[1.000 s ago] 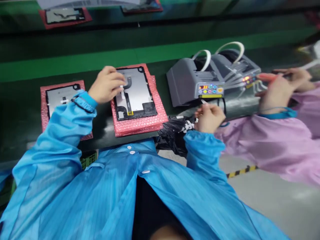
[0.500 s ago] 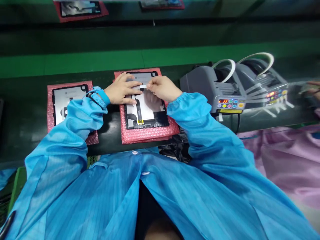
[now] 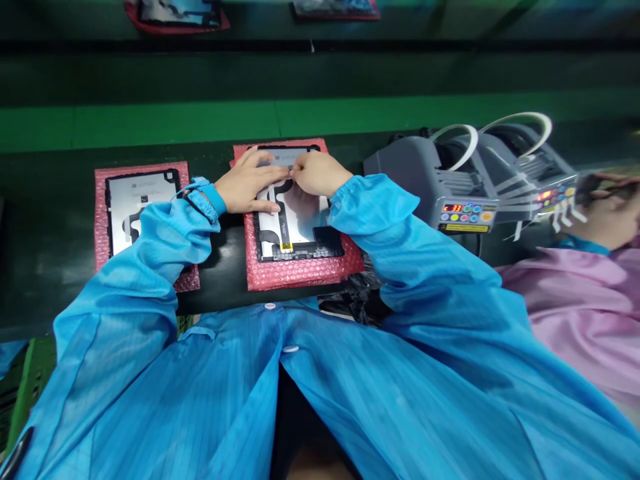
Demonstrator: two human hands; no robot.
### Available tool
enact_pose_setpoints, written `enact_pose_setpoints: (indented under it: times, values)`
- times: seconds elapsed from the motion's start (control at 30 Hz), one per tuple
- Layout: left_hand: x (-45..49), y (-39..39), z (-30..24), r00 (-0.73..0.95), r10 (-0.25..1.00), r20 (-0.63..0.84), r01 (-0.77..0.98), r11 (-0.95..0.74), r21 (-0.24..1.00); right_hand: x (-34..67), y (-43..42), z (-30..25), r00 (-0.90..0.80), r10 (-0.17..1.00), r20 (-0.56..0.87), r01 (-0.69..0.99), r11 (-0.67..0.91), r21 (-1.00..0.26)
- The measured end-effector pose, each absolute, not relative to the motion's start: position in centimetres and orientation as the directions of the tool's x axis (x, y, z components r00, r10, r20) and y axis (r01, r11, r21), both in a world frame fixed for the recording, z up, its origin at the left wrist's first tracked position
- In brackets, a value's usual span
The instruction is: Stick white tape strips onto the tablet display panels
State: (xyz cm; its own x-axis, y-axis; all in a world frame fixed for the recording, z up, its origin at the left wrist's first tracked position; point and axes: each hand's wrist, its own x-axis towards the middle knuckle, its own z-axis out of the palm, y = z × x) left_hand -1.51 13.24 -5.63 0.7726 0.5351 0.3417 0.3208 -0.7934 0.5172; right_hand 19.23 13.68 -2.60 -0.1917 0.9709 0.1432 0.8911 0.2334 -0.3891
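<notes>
A black-edged silver panel (image 3: 310, 217) lay on red bubble wrap (image 3: 300, 275) on the dark tabletop (image 3: 223, 257). The left hand (image 3: 253, 187) rested across it, its grip spread wide; the right hand (image 3: 316, 175) pinched narrowly above the panel, whether holding anything I cannot tell.

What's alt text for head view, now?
Bare left hand and right hand, close together over a flat silver and black rectangular panel on pink bubble wrap. A similar panel lies left; two grey boxy machines and a co-worker's pink sleeve are right.
</notes>
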Motion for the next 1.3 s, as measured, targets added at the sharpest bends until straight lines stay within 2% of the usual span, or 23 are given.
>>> enact_pose_setpoints:
  times: [0.13,0.23,0.3,0.4,0.47,0.5,0.57,0.63,0.73,0.83,1.07,1.3]
  values:
    - [-1.4,13.0,-5.5,0.781,0.530,0.331,0.333,-0.801,0.497,19.2,14.3,-2.8,-0.164,0.978,0.128,0.892,0.202,-0.403]
    - [-1.3,13.0,-5.2,0.744,0.570,0.349,0.295,-0.748,0.594,19.6,13.5,-1.6,-0.103,0.986,0.129,0.905,0.147,-0.399]
    - [-1.3,13.0,-5.1,0.716,0.599,0.359,0.267,-0.710,0.651,20.3,11.2,-0.2,-0.070,0.985,0.160,0.894,0.133,-0.428]
    - [-1.2,13.0,-5.1,0.704,0.609,0.367,0.262,-0.702,0.663,22.6,4.8,1.1,0.035,0.979,0.200,0.846,0.078,-0.528]
    - [-1.2,13.1,-5.1,0.703,0.595,0.389,0.252,-0.721,0.646,24.9,-0.3,0.6,0.182,0.964,0.195,0.706,0.010,-0.708]
    - [-1.2,13.2,-5.1,0.700,0.587,0.407,0.245,-0.733,0.635,26.0,-2.7,0.0,0.266,0.953,0.145,0.607,-0.049,-0.793]
    - [-1.1,13.6,-4.7,0.692,0.572,0.440,0.246,-0.760,0.602,28.2,-6.4,-1.8,0.446,0.894,0.036,0.414,-0.171,-0.894]
    - [-0.6,14.0,-4.0,0.678,0.560,0.475,0.262,-0.788,0.557,30.1,-8.2,-3.3,0.629,0.777,-0.031,0.228,-0.222,-0.948]
    - [0.9,13.7,-2.5,0.660,0.523,0.539,0.241,-0.828,0.507,31.9,-7.9,-4.1,0.782,0.622,-0.047,0.028,-0.109,-0.994]
    - [2.4,12.2,-1.5,0.674,0.471,0.569,0.207,-0.860,0.466,32.4,-6.1,-3.7,0.795,0.606,-0.042,-0.042,-0.014,-0.999]
    - [2.5,9.9,-2.5,0.649,0.480,0.591,0.167,-0.847,0.505,32.3,-5.4,-4.6,0.832,0.536,0.147,0.093,0.127,-0.988]
    - [2.5,8.6,-2.0,0.701,0.505,0.503,0.401,-0.863,0.307,33.2,-5.9,-6.6,0.857,0.433,0.281,0.157,0.300,-0.941]
